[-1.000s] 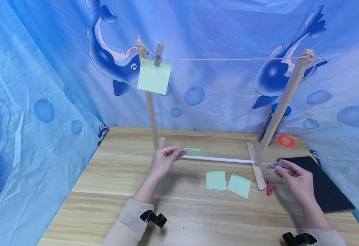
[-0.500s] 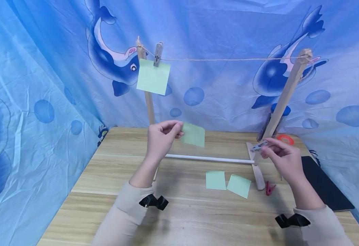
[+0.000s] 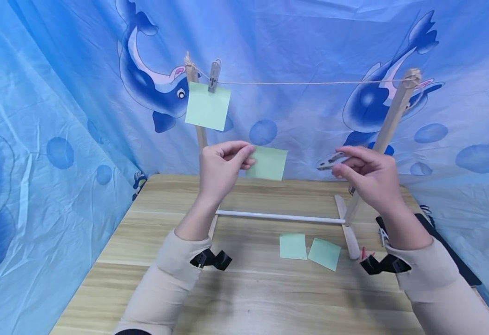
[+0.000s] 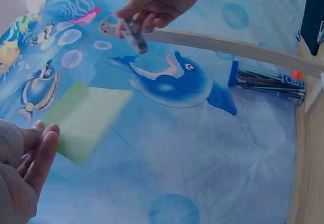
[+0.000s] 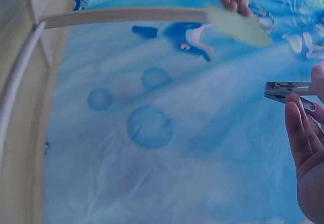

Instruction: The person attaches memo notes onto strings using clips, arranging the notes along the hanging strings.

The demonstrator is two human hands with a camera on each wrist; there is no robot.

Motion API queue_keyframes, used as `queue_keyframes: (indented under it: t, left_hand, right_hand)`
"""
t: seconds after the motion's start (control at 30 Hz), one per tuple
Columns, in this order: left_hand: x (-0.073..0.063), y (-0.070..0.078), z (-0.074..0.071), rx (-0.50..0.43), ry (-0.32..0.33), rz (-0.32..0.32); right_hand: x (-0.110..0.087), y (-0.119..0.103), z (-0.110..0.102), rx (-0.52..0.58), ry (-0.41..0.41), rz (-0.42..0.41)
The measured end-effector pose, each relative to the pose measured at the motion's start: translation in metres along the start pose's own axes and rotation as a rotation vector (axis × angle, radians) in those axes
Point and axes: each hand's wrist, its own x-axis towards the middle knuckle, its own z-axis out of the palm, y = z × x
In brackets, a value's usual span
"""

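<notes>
My left hand (image 3: pixel 223 170) pinches a pale green sticky note (image 3: pixel 269 163) by its left edge, held in the air below the string (image 3: pixel 294 83). To the right, at about the same height, my right hand (image 3: pixel 372 177) grips a grey clothespin (image 3: pixel 329 162) between thumb and fingers. In the right wrist view the clothespin (image 5: pixel 288 90) points toward the left with its jaws together. Another green sticky note (image 3: pixel 208 107) hangs at the left end of the string under a grey clothespin (image 3: pixel 214 75).
Two green sticky notes (image 3: pixel 293 246) lie on the wooden table (image 3: pixel 244 288). Wooden posts (image 3: pixel 388 121) and a white rod (image 3: pixel 282 216) frame the string. A red clothespin (image 3: pixel 363 252) and a black board (image 3: pixel 453 260) sit at the right, partly behind my forearm. A pen jar (image 4: pixel 268 85) stands at the back.
My left hand has lifted the sticky note from near the white rod. My right hand has moved up and left with the clothespin, from over the black board.
</notes>
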Motion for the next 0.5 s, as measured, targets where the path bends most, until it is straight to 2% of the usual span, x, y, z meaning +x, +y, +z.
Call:
queue_keyframes:
  t: [0.13,0.27,0.4,0.5]
  left_hand:
    - [0.007,0.004,-0.001,0.008,0.004,-0.006]
    - [0.012,0.008,-0.002,-0.014,-0.015,-0.042]
    - [0.017,0.014,-0.001,-0.055,-0.040,-0.081]
    - [0.023,0.021,-0.001,-0.008,-0.002,-0.086]
  right_hand:
    - [0.022,-0.012,0.010,-0.021,-0.024,-0.012]
    - [0.040,-0.020,0.017,-0.039,-0.040,-0.033]
    - [0.058,-0.027,0.020,-0.021,-0.043,-0.130]
    - [0.074,-0.038,0.022,-0.013,-0.036,-0.207]
